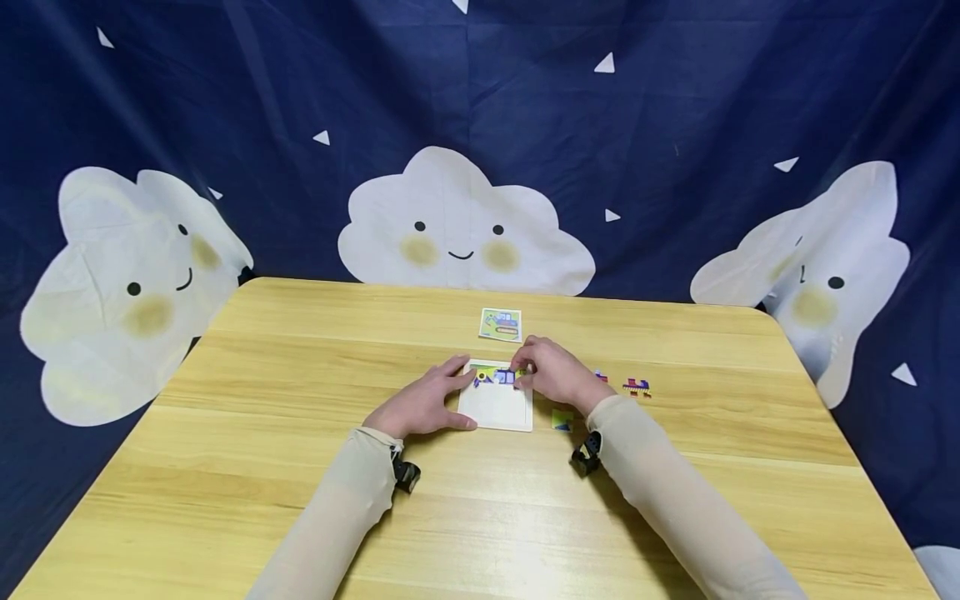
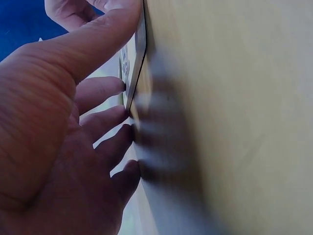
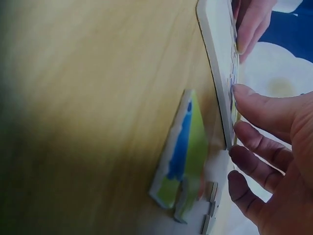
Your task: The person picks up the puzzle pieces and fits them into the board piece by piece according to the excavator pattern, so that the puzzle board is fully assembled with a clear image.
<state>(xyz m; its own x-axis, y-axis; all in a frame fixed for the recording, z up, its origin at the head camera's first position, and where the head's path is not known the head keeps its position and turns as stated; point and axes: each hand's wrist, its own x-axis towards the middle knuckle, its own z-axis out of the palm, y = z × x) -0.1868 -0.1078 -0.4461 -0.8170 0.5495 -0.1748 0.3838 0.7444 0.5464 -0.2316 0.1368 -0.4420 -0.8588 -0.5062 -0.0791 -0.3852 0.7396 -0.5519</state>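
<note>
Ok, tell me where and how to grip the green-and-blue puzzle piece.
Likely best: pinch the green-and-blue piece by its near and far edges, coming from above. It lies flat and thin, with the white board close on its left.

From here I have a pale wooden table [image 1: 262,392] carrying a white tray [image 1: 491,410], with a picture card [image 1: 500,325] at its twelve o'clock, red-and-purple pieces [image 1: 636,387] at three, a green-and-blue piece [image 1: 562,419] near four.
</note>
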